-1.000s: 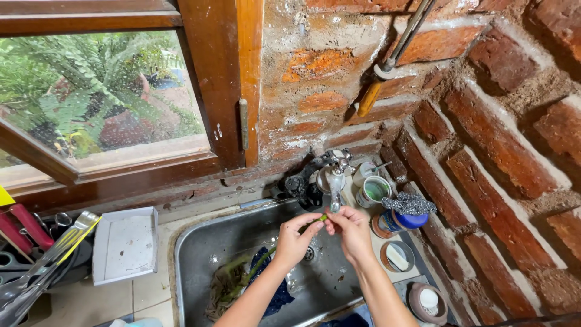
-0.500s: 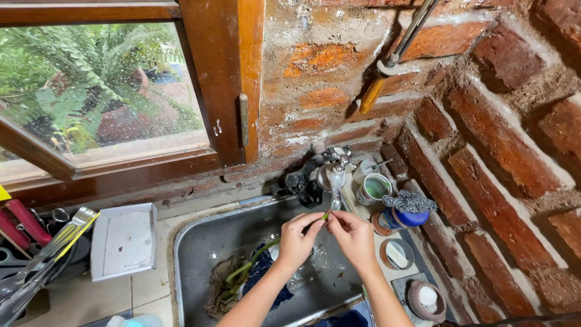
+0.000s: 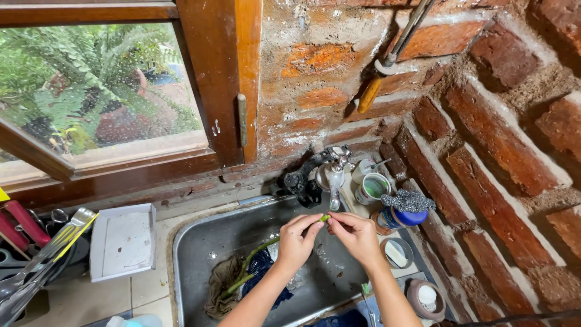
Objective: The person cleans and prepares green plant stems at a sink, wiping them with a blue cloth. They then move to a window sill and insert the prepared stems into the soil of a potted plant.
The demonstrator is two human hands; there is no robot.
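My left hand [image 3: 298, 240] and my right hand [image 3: 356, 235] meet over the metal sink [image 3: 192, 261], just below the tap [image 3: 333, 178]. Both pinch a thin green stem [image 3: 325, 217] between their fingertips. More green stems [image 3: 253, 259] lie in the basin to the left, on top of a brown rag and a dark blue cloth [image 3: 261, 267].
A white square tray [image 3: 123, 241] sits left of the sink, with utensils [image 3: 42, 254] in a rack beyond it. Right of the tap stand a green-rimmed cup [image 3: 372, 188], a steel scourer on a blue pot [image 3: 407, 208] and small soap dishes [image 3: 396, 253]. Brick wall rises behind.
The view has shifted slightly; my hands stay together under the tap, still working the stem between the fingertips.
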